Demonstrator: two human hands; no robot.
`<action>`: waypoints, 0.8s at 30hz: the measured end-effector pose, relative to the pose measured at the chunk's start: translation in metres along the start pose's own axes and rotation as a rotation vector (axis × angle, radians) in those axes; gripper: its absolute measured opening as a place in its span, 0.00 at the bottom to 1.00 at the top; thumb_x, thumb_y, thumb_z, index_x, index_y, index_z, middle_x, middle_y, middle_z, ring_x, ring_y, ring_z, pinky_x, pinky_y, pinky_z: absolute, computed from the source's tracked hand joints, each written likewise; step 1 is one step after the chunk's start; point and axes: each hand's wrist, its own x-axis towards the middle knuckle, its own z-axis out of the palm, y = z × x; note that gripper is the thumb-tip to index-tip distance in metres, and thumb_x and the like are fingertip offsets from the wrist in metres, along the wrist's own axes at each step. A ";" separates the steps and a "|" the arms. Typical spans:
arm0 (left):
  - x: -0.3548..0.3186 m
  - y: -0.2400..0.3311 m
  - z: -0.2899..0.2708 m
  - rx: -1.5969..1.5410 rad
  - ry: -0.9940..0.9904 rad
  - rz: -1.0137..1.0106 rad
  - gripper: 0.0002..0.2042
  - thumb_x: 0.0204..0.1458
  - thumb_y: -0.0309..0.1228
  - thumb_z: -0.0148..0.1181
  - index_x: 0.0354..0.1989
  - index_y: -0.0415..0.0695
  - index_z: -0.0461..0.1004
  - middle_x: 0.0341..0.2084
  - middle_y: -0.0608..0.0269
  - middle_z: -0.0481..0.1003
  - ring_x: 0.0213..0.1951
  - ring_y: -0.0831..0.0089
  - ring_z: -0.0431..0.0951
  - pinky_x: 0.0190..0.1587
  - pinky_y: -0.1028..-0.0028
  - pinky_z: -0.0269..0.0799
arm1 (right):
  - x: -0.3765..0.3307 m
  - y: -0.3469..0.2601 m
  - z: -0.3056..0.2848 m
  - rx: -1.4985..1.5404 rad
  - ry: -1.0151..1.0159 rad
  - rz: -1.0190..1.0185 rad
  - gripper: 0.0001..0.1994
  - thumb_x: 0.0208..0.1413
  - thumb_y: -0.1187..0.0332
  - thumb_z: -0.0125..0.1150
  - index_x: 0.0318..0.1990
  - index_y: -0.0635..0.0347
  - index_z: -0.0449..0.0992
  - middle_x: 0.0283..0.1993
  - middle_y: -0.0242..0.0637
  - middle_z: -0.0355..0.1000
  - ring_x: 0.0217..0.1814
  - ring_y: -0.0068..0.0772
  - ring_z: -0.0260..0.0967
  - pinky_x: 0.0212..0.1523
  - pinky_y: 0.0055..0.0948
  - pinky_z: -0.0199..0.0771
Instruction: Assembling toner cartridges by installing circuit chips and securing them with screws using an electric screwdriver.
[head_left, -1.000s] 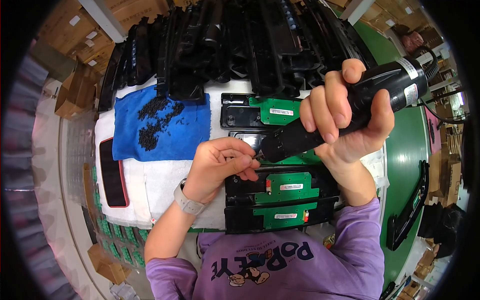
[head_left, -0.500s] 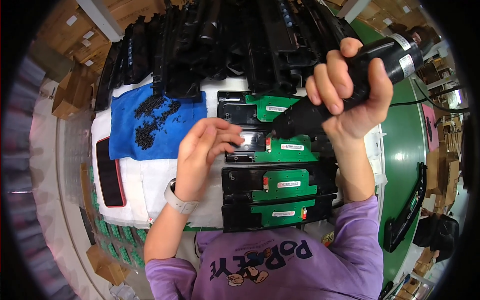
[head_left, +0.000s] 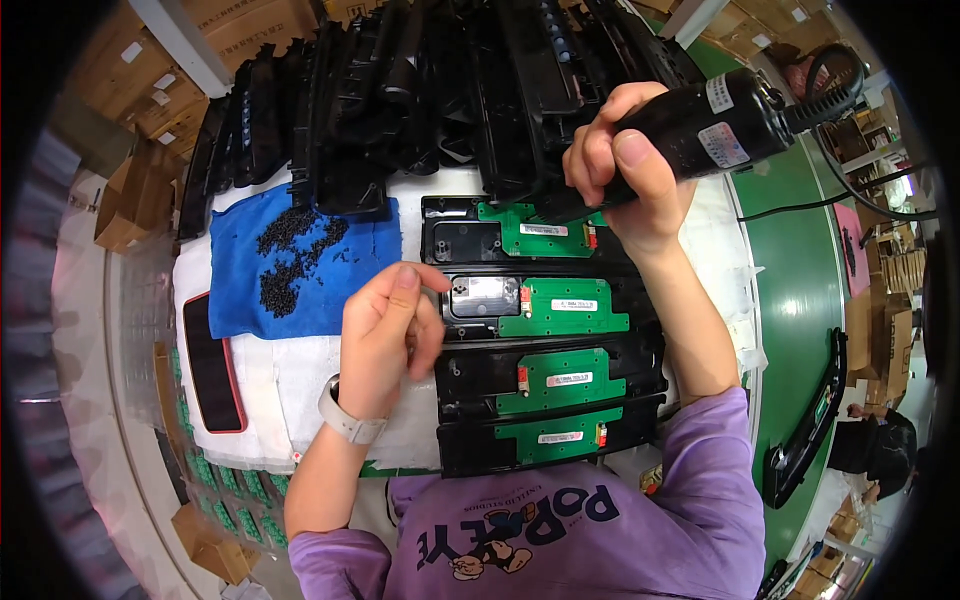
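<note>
My right hand [head_left: 640, 175] is wrapped round a black electric screwdriver [head_left: 680, 130]. The tool slants down to the left over the farthest green circuit board [head_left: 520, 240]; its tip is hard to make out against the black parts. My left hand [head_left: 390, 335] hovers by the left ends of the black plastic panels [head_left: 465, 385], fingers curled and thumb against the index finger. Whatever those fingers hold is hidden. Several panels lie in a column, each with a green board; the second-farthest board [head_left: 540, 320] shows fully.
Small black screws [head_left: 285, 285] lie heaped on a blue cloth [head_left: 228, 270] at left. A red-edged phone [head_left: 212, 375] rests on the white table cover [head_left: 275, 375]. Long black housings [head_left: 350, 150] crowd the back. The screwdriver's cord [head_left: 800, 212] crosses the right side.
The screwdriver has moved away and left, from the second-farthest board toward the farthest one. My left hand has drawn back slightly toward me, its fingers more curled.
</note>
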 end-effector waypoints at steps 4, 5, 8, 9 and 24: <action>-0.001 -0.003 -0.002 0.050 -0.043 -0.041 0.10 0.60 0.32 0.41 0.38 0.40 0.66 0.11 0.74 0.60 0.13 0.88 0.52 0.16 0.84 0.46 | -0.001 -0.002 0.003 -0.244 -0.075 0.084 0.13 0.49 0.65 0.54 0.40 0.60 0.61 0.15 0.31 0.57 0.12 0.23 0.53 0.18 0.26 0.59; -0.001 -0.004 -0.003 0.052 -0.045 -0.039 0.10 0.60 0.32 0.41 0.38 0.40 0.66 0.11 0.74 0.60 0.13 0.88 0.52 0.16 0.84 0.46 | 0.001 -0.003 0.006 -0.233 -0.058 0.089 0.11 0.48 0.68 0.54 0.37 0.62 0.62 0.14 0.32 0.58 0.11 0.24 0.54 0.17 0.25 0.60; 0.000 -0.006 0.003 0.044 -0.026 -0.050 0.07 0.58 0.30 0.44 0.38 0.41 0.66 0.13 0.71 0.64 0.13 0.87 0.55 0.17 0.85 0.48 | 0.004 -0.008 0.015 -0.345 -0.010 0.087 0.09 0.47 0.70 0.55 0.33 0.63 0.63 0.14 0.34 0.61 0.11 0.23 0.56 0.15 0.22 0.59; 0.003 -0.006 0.008 0.055 0.013 -0.040 0.06 0.57 0.29 0.46 0.38 0.42 0.66 0.15 0.69 0.67 0.14 0.86 0.56 0.17 0.84 0.48 | 0.005 -0.010 0.014 -0.317 0.003 0.099 0.07 0.46 0.71 0.60 0.27 0.63 0.67 0.15 0.31 0.63 0.13 0.19 0.59 0.16 0.19 0.59; 0.004 -0.021 0.008 -0.138 -0.005 0.076 0.06 0.55 0.27 0.52 0.31 0.37 0.67 0.20 0.62 0.69 0.17 0.79 0.65 0.21 0.84 0.61 | 0.002 0.001 0.003 -0.261 -0.052 -0.093 0.13 0.39 0.68 0.69 0.26 0.63 0.69 0.21 0.26 0.67 0.24 0.14 0.61 0.26 0.17 0.61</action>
